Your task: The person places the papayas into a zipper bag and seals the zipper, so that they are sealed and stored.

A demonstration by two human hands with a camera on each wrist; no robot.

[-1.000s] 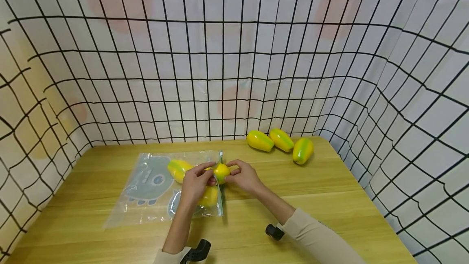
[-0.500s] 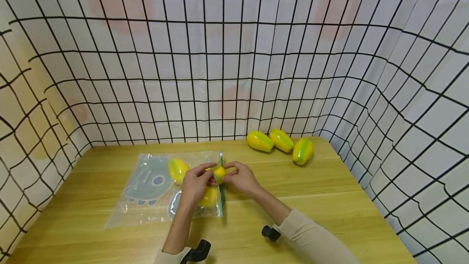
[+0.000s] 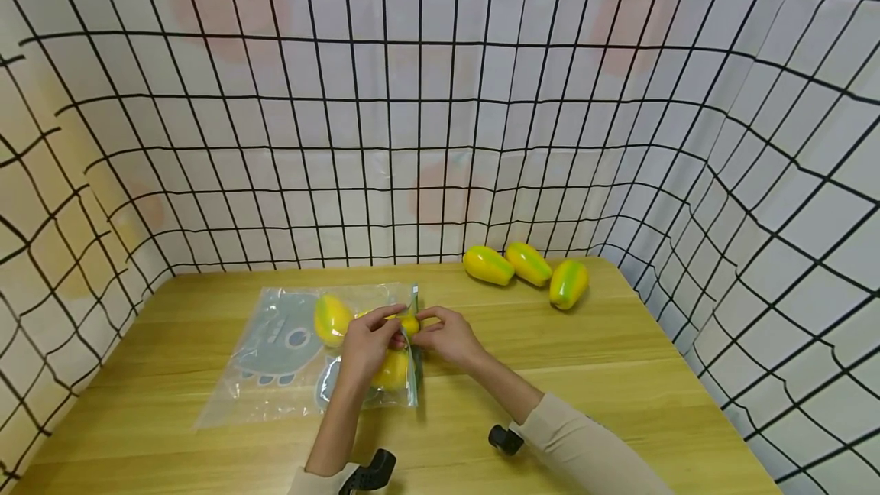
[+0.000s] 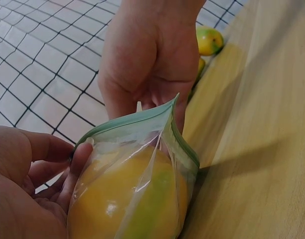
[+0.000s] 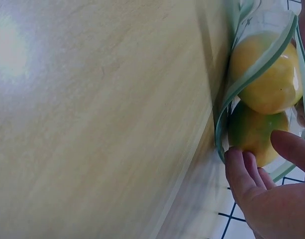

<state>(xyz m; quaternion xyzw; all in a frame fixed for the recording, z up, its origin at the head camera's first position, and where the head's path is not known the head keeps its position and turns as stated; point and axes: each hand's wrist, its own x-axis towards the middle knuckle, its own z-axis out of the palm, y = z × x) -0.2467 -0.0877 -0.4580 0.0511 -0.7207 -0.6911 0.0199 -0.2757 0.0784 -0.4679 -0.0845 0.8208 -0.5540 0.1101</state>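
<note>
A clear zip bag [image 3: 282,342] with a green seal lies on its side, its mouth facing right. My left hand [image 3: 367,344] pinches the rim of the mouth, seen also in the left wrist view, where the hand [image 4: 23,184] holds the bag's edge. At the opening, my right hand [image 3: 447,336] holds the end of a yellow-green papaya [image 5: 259,130] between thumb and fingers, the fruit mostly inside the bag. Beside it in the bag lies another papaya [image 5: 266,74]. A further papaya [image 3: 331,319] is deeper in, left of my left hand.
Three more papayas [image 3: 528,263] lie at the back right of the wooden table [image 3: 550,373]. A black wire grid [image 3: 385,149] over a pale cloth encloses the back and sides.
My right hand has moved a little left, pushing the papaya farther into the bag. The papaya deeper in the bag has turned slightly. My left hand stays at the rim.
</note>
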